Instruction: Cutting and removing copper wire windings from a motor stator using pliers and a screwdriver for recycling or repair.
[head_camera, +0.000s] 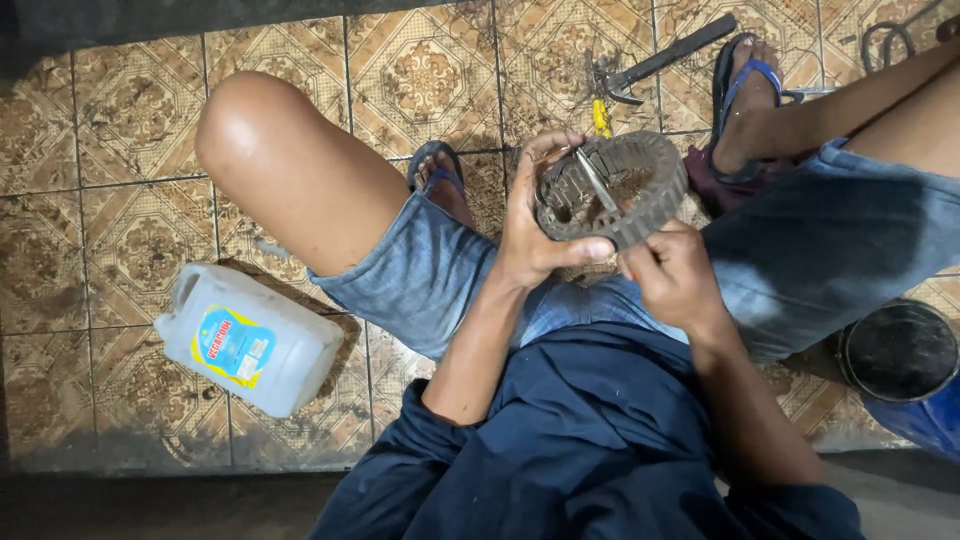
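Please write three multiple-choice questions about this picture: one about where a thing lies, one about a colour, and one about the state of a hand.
1. Where does the plastic jug lie?
A. on the tiled floor, on its side
B. on the person's lap
C. upright against a wall

2. What colour are the sandal straps?
A. red
B. blue
C. white

3. What does the left hand do?
A. rests flat on the floor
B. hangs open in the air
C. grips the rim of the toothed metal ring

Answers:
1 A, the jug lies flat on the tiles beside the bare knee.
2 B, the straps over the foot show blue.
3 C, thumb and fingers clasp the ring, while the right hand works a thin tool in it.
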